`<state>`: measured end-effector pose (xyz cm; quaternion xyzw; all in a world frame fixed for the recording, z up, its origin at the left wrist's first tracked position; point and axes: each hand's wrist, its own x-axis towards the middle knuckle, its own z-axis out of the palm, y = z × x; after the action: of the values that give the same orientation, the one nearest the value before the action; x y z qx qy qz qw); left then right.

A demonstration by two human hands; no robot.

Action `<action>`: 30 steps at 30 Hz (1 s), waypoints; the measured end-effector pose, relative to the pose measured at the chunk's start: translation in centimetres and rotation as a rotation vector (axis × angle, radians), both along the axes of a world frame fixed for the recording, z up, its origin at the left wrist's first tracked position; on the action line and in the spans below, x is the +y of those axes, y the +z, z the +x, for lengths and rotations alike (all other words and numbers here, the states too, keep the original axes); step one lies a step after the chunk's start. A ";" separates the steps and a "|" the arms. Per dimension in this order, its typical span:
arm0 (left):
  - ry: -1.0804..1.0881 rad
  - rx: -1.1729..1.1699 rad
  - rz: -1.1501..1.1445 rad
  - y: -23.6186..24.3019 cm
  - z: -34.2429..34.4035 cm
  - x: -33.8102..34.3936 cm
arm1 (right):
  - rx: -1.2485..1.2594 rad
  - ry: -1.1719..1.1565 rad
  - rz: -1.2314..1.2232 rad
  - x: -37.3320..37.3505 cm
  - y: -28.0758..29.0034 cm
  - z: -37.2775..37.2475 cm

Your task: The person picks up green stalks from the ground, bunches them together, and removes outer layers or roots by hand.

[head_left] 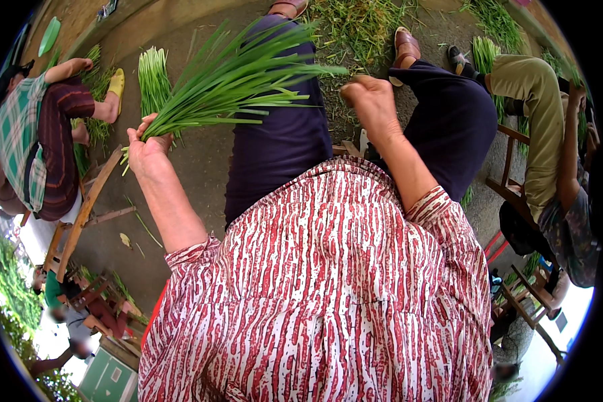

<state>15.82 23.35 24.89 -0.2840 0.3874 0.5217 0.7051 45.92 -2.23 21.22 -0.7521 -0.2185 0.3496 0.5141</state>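
Note:
My left hand (147,151) grips the stem ends of a bunch of long green chive-like leaves (234,80), which fans out to the right over my dark trousers (281,141). My right hand (372,100) is raised beside the leaf tips, fingers curled in, and pinches the ends of a few leaves. I sit in a red and white patterned shirt (328,288), with my brown shoes (407,45) out in front on the ground.
A neat bundle of the same greens (153,77) lies on the concrete ground ahead left. Loose green trimmings (362,27) are scattered by my feet. One person in a plaid shirt (27,147) sits at left, another in olive trousers (536,100) at right on a wooden stool (512,187).

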 end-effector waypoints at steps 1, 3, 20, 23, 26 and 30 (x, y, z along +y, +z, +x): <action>0.009 -0.003 0.000 -0.1 -0.3 0.2 | 0.107 -0.092 0.015 -0.4 -0.5 0.6; 0.017 0.009 -0.036 -0.7 -0.4 0.6 | 0.204 -0.160 -0.087 -1.5 -0.3 1.9; -0.033 0.079 0.025 0.2 1.2 0.2 | -0.164 -0.135 0.162 -2.1 1.7 2.0; -0.106 0.098 0.146 0.7 1.8 -0.6 | -0.084 -0.184 0.410 -1.1 4.4 1.3; -0.156 0.085 0.235 0.4 1.6 -0.9 | -0.167 0.040 0.417 -0.1 8.6 0.1; -0.175 0.040 0.255 0.2 2.2 -1.2 | -0.686 0.401 0.372 0.7 8.8 -2.8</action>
<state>18.07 22.18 25.06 -0.1468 0.3552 0.5089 0.7703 43.13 -1.54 29.99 -0.6619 -0.5777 0.1271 0.4605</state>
